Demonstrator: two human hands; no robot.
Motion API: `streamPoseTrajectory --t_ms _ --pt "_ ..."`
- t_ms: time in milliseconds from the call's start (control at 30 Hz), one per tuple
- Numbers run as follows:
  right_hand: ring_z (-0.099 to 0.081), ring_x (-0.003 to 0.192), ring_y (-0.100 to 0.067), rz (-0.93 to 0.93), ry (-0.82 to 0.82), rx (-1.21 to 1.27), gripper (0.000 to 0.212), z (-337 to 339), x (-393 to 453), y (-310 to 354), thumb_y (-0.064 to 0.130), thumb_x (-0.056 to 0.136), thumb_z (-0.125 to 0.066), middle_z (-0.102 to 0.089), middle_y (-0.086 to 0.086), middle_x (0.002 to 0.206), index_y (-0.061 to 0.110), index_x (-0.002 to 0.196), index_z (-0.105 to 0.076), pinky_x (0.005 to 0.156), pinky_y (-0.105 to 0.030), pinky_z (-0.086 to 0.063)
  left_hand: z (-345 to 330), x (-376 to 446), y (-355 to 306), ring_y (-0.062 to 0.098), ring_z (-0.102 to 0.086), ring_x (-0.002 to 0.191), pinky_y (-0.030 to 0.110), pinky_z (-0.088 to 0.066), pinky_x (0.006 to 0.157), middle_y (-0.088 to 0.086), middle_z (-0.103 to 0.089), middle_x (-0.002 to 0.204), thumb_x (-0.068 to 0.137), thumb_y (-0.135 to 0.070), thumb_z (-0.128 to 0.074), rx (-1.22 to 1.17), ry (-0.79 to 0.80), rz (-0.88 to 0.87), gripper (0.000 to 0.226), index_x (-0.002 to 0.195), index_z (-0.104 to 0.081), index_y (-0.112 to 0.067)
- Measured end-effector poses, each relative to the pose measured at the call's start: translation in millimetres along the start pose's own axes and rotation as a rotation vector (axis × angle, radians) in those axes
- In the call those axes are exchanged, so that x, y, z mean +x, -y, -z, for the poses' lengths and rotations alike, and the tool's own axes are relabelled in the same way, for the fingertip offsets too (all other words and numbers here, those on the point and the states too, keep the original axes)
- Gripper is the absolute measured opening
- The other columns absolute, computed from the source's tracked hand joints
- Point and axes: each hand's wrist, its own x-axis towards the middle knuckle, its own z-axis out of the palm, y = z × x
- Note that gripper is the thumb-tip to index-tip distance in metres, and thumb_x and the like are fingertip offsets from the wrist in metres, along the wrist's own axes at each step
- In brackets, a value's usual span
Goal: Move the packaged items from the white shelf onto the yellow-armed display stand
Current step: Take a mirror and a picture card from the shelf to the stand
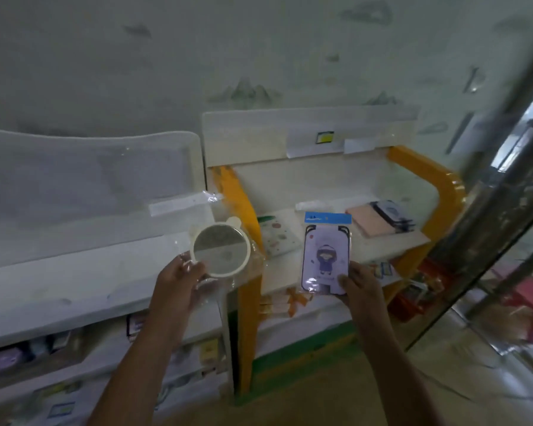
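My left hand [183, 279] pinches the bagged round mirror [220, 251] by its slippery wrap, probably fragile, while my right hand [359, 284] grips the light, stiff card pack [325, 252] by its bottom edge, both held before the display stand [450, 192].

Pretty dim, flat greenish light overall, no hard shadows seen. Brightness was let in at the right edge, where glare was caught on the metal poles [486, 229]. Everything was softened by motion blur, worst lower left and far right, and straight lines were bent by the wide lens.
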Motion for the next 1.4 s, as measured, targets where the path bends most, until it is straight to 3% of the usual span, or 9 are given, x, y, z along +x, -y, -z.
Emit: streamPoseTrajectory --t_ms 167,300,367,500,700,833,1033,1200,1400 --pt "-0.072 0.092 -0.021 0.045 -0.075 0.040 0.020 49.2 6.6 0.1 0.000 0.097 -0.052 -0.073 -0.009 0.102 0.008 0.111 -0.063 0.068 -0.028 -0.058 -52.5 17.4 10.4 0.031 -0.074 0.088 0.039 -0.061 0.071 0.015 -0.075 0.101 0.092 -0.010 -0.063 0.097 0.086 -0.013 0.020 0.112 -0.067 -0.011" --pt "-0.072 0.095 -0.020 0.047 -0.143 0.060 0.024 83.2 28.5 -3.9 0.001 0.096 -0.055 -0.073 -0.006 0.105 0.014 0.114 -0.063 0.077 -0.037 -0.059 -99.2 43.9 26.7 0.034 -0.073 0.087 0.050 -0.058 0.085 0.019 -0.073 0.100 0.087 -0.017 -0.072 0.163 0.133 -0.046 0.025 0.108 -0.067 -0.006" --pt "-0.072 0.093 -0.020 0.051 -0.182 0.048 0.024 101.5 43.9 -8.9 0.004 0.095 -0.057 -0.073 -0.007 0.104 0.010 0.118 -0.062 0.077 -0.038 -0.060 -126.7 58.8 36.6 0.025 -0.073 0.081 0.042 -0.061 0.080 0.016 -0.073 0.100 0.087 -0.011 -0.070 0.150 0.160 -0.050 0.022 0.108 -0.067 -0.004" --pt "-0.071 0.079 -0.002 0.058 -0.263 0.014 0.024 136.1 80.9 -14.5 0.006 0.094 -0.060 -0.072 0.001 0.100 0.011 0.118 -0.060 0.060 -0.018 -0.056 -183.1 89.9 57.3 0.019 -0.073 0.075 0.027 -0.061 0.064 0.005 -0.074 0.088 0.088 -0.003 -0.066 0.099 0.239 -0.033 0.019 0.107 -0.067 -0.004" --pt "-0.073 0.090 -0.020 0.075 -0.331 -0.095 0.022 183.0 158.1 -10.8 0.006 0.093 -0.062 -0.074 -0.005 0.103 0.016 0.113 -0.064 0.074 -0.042 -0.061 -251.0 153.0 82.8 0.015 -0.072 0.072 0.025 -0.061 0.064 0.001 -0.074 0.079 0.092 0.000 -0.060 0.047 0.265 0.023 0.021 0.111 -0.065 -0.003" --pt "-0.073 0.086 -0.013 0.076 -0.355 -0.102 0.022 198.8 197.4 -16.6 0.007 0.094 -0.061 -0.074 0.000 0.100 0.026 0.104 -0.062 0.068 -0.033 -0.060 -277.8 194.5 105.3 0.021 -0.074 0.082 0.034 -0.062 0.072 0.011 -0.075 0.096 0.093 -0.002 -0.060 0.031 0.227 0.063 0.027 0.119 -0.064 -0.006" --pt "-0.070 0.091 -0.020 0.034 -0.358 -0.180 0.025 219.2 251.1 -34.3 0.017 0.095 -0.061 -0.068 -0.005 0.105 0.021 0.120 -0.061 0.073 -0.043 -0.061 -308.2 228.4 126.3 0.019 -0.073 0.079 0.030 -0.061 0.067 0.016 -0.068 0.101 0.095 -0.003 -0.057 0.018 0.177 0.146 0.028 0.122 -0.062 -0.006" --pt "-0.066 0.089 -0.007 0.048 -0.338 -0.248 0.021 233.0 301.7 -43.4 0.015 0.096 -0.059 -0.067 0.006 0.101 0.018 0.117 -0.060 0.054 -0.015 -0.051 -336.9 252.0 139.7 0.016 -0.070 0.076 0.030 -0.060 0.064 0.011 -0.069 0.093 0.094 -0.003 -0.056 0.055 0.130 0.152 0.029 0.121 -0.063 -0.008" --pt "-0.061 0.091 0.003 0.103 -0.258 -0.372 0.027 256.0 362.0 -54.5 0.018 0.097 -0.058 -0.065 0.009 0.104 0.018 0.124 -0.053 0.068 -0.017 -0.047 -376.3 269.1 159.3 0.017 -0.071 0.078 0.029 -0.057 0.066 0.005 -0.072 0.087 0.093 -0.004 -0.057 0.064 0.040 0.136 0.030 0.122 -0.062 -0.011"
